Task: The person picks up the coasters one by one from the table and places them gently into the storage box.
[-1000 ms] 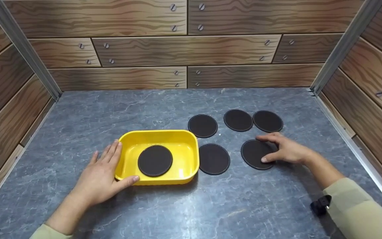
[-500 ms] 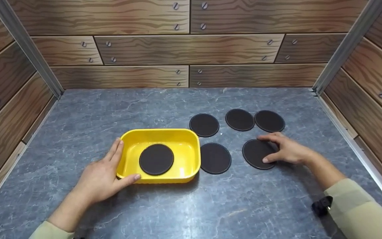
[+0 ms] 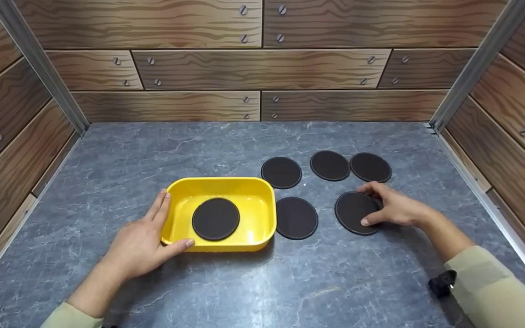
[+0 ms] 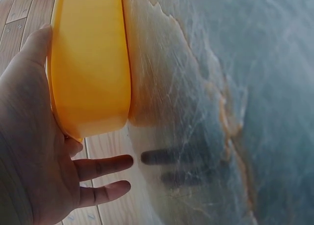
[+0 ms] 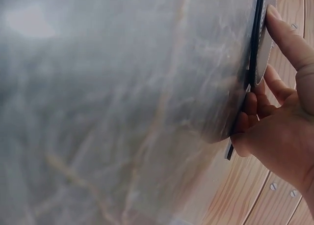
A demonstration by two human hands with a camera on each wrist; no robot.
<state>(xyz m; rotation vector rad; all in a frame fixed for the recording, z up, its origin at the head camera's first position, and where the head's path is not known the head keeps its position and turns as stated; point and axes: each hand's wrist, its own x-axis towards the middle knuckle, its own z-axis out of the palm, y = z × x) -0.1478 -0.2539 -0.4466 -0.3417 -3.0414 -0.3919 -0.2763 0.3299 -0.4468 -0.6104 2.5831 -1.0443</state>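
A yellow plastic tray (image 3: 217, 248) stands left of the middle of the table, with one round black coaster (image 3: 216, 218) lying flat inside. My left hand (image 3: 137, 246) rests against the tray's left end, its fingers straight along the side and the thumb on the near rim. In the left wrist view two lower fingers (image 4: 105, 167) stick out free of the tray. At the right, my right hand (image 3: 394, 207) pinches another black coaster (image 3: 356, 213) by its right edge, thumb on top. The right wrist view shows that coaster (image 5: 265, 48) slightly raised and tilted, with fingers curled beneath it.
Several more black coasters lie flat: one beside the tray's right wall (image 3: 296, 217), one behind it (image 3: 281, 172), and two touching at the back right, a left one (image 3: 330, 165) and a right one (image 3: 371, 167). Wood-print walls (image 3: 262, 68) enclose the grey marbled table (image 3: 262, 291).
My right fingers have drawn in at the coaster's right edge, and the coaster now sits a little tilted. The left hand stays on the tray. The head view has shifted slightly.
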